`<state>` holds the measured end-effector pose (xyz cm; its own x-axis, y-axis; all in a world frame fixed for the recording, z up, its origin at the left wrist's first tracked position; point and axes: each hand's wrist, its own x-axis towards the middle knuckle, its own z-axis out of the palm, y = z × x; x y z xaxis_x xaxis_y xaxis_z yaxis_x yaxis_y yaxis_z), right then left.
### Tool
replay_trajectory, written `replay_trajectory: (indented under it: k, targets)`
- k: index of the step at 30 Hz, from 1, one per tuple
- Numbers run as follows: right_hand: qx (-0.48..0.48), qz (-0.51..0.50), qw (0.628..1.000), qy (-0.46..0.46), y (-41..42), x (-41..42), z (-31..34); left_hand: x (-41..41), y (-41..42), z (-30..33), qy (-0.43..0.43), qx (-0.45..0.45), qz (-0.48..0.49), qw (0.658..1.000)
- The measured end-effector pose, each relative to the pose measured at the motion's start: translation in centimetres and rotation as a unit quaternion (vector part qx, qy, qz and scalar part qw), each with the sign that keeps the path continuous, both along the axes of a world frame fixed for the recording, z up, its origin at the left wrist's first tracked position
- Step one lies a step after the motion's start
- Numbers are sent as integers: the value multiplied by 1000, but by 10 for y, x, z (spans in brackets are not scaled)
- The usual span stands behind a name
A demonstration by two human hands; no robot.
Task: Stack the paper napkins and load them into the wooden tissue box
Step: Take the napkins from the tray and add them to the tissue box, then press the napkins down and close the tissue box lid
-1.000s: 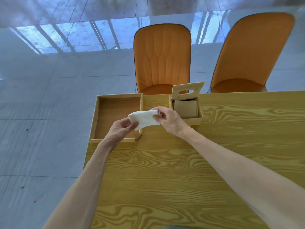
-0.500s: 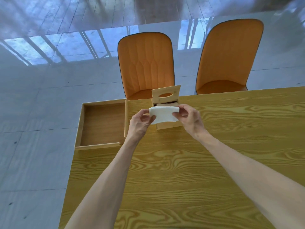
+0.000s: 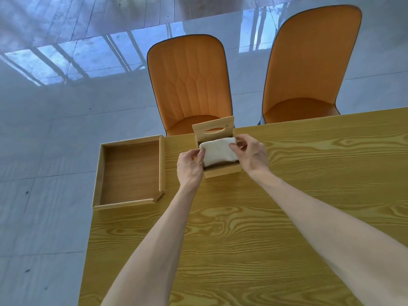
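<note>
A white stack of paper napkins sits in the open top of the small wooden tissue box at the far edge of the table. The box's hinged lid, with an oval slot, stands upright behind it. My left hand pinches the stack's left edge. My right hand grips its right edge. The napkins lie tilted across the opening, partly inside; the bottom of the box is hidden beneath them.
A shallow wooden tray lies at the table's far left corner, overhanging the edge. Two orange chairs stand behind the yellow wooden table. Glossy grey floor tiles lie to the left.
Both hands carried the napkin stack from above the tray rightward and forward over the tissue box, then lowered it into the opening.
</note>
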<state>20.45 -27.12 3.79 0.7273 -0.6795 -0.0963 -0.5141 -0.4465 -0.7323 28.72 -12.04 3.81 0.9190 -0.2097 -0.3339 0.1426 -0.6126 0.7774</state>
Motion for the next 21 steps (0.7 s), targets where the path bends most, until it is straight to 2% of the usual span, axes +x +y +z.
replay_trajectory:
  k: [8, 17, 21]
  targets:
    - [-29, -45, 998, 44, -1, 14, -8, -2, -7, -4, -47, 22, 54, 997]
    - [-8, -59, 997, 48, -5, 18, -16, 1, -9, 0, 1, 12, 63, 998]
    - [42, -58, 997, 16, -12, 15, -12, 5, -3, 0, 35, -31, 57, 997]
